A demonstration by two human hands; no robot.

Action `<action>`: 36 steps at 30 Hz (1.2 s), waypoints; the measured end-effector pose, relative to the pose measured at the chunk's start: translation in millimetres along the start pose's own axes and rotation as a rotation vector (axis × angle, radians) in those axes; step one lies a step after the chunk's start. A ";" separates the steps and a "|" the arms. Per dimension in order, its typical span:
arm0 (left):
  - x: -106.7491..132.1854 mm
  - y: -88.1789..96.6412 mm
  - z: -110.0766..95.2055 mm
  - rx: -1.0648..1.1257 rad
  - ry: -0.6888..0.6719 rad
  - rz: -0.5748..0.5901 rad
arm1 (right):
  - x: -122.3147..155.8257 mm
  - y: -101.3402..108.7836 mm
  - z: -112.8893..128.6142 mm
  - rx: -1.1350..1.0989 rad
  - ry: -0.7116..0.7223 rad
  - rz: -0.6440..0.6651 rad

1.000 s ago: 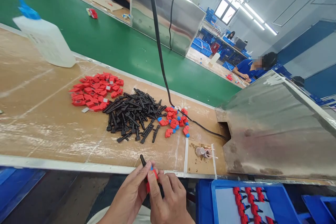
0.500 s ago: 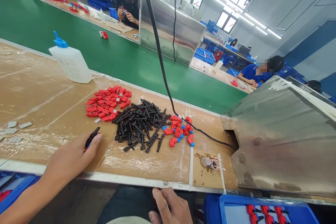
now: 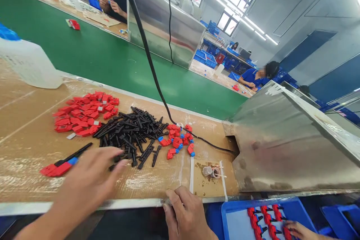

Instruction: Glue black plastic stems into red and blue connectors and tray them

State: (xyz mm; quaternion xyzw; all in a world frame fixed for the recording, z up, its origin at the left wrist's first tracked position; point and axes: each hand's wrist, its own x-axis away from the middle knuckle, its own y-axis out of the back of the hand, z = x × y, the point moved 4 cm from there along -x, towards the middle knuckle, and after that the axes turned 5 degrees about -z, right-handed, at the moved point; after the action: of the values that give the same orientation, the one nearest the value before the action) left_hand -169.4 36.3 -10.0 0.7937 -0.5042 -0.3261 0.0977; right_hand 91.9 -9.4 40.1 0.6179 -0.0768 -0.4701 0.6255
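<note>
My left hand (image 3: pixel 90 176), blurred by motion, reaches with thumb and fingers apart to the near-left edge of a heap of black, gun-barrel-like plastic parts (image 3: pixel 132 129). Behind it on the table lies an assembled toy piece (image 3: pixel 60 168) of red, blue and black plastic. At the table's front edge my right hand (image 3: pixel 187 212) rests with its fingers curled together; whatever may be inside is hidden. A pile of red plastic parts (image 3: pixel 84 114) lies left of the black heap, and several red parts with blue ends (image 3: pixel 177 141) lie to its right.
A white bottle (image 3: pixel 30 63) stands at left beside the green belt (image 3: pixel 112 63). A black cable (image 3: pixel 152 63) hangs to the table by a metal box (image 3: pixel 270 150). Small cups (image 3: pixel 212 172) stand on cardboard. Another person's hand (image 3: pixel 299 229) touches pieces in a blue tray (image 3: pixel 225 213).
My left hand has let go of the toy piece and moved right to the black parts. My right hand has risen to the table edge. Another person's hand has appeared at the tray.
</note>
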 end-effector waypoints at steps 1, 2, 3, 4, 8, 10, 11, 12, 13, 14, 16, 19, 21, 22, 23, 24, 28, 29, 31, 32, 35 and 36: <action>-1.2 -20.8 -20.3 -0.036 -0.132 0.169 | 0.3 -1.1 -1.1 0.005 0.009 0.006; -3.5 -40.1 -36.5 -0.037 -0.188 0.267 | 1.7 -3.5 -1.8 0.014 0.028 0.007; -6.8 -58.6 -49.9 -0.039 -0.218 0.334 | 4.2 -6.5 -2.6 0.027 0.051 0.000; -10.5 -76.3 -60.5 -0.054 -0.235 0.394 | 7.4 -9.5 -3.4 0.043 0.078 -0.017; -22.9 -125.0 -81.1 -0.194 -0.212 0.535 | 22.6 -12.5 -11.7 0.091 0.135 -0.112; -24.9 -134.4 -84.6 -0.278 -0.178 0.579 | 28.9 -8.0 -17.6 0.092 0.135 -0.130; -25.1 -136.4 -86.1 -0.313 -0.161 0.599 | 31.4 -5.3 -20.9 0.091 0.128 -0.126; -25.0 -137.4 -87.5 -0.342 -0.143 0.616 | 33.5 -2.8 -24.1 0.088 0.124 -0.119; -24.9 -137.9 -88.9 -0.366 -0.124 0.632 | 35.1 -0.6 -27.2 0.084 0.121 -0.114; -24.9 -138.3 -90.0 -0.383 -0.102 0.645 | 36.3 0.8 -30.2 0.074 0.120 -0.106; -25.5 -139.3 -91.6 -0.394 -0.051 0.666 | 36.8 1.5 -35.1 0.041 0.120 -0.090; -27.3 -139.4 -91.8 -0.348 0.040 0.681 | 33.9 0.8 -37.9 -0.007 0.131 -0.082; -28.2 -136.1 -91.4 -0.268 0.107 0.676 | 31.4 1.6 -38.3 -0.023 0.136 -0.085; -28.3 -132.8 -91.5 -0.212 0.145 0.667 | 30.7 2.8 -38.8 -0.036 0.133 -0.085; -27.7 -128.4 -92.1 -0.145 0.188 0.657 | 30.4 4.6 -39.9 -0.060 0.119 -0.086; -26.0 -123.3 -93.2 -0.065 0.237 0.653 | 30.7 7.4 -41.8 -0.094 0.089 -0.093; -0.7 -103.4 -106.1 0.411 0.517 0.807 | 33.1 19.9 -56.0 -0.348 -0.238 -0.059; 9.7 -99.5 -110.9 0.537 0.595 0.876 | 33.0 21.4 -58.9 -0.451 -0.356 -0.027; 31.5 -93.4 -118.1 0.756 0.766 0.983 | 30.1 19.6 -59.7 -0.730 -0.575 0.066; 42.0 -91.8 -120.0 0.891 0.876 1.013 | 26.9 17.1 -57.7 -0.886 -0.656 0.109; 66.9 -94.0 -118.1 1.292 1.202 0.988 | 12.3 8.8 -48.0 -1.223 -0.730 0.204; 73.0 -96.5 -114.7 1.354 1.262 0.972 | 7.7 6.8 -45.7 -1.264 -0.727 0.214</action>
State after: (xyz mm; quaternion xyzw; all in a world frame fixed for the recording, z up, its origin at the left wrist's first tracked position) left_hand -7.2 -1.1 0.8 0.4205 -0.7037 0.5727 -0.0011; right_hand 130.4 15.9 31.9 -0.0664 -0.0536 -0.5363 0.8397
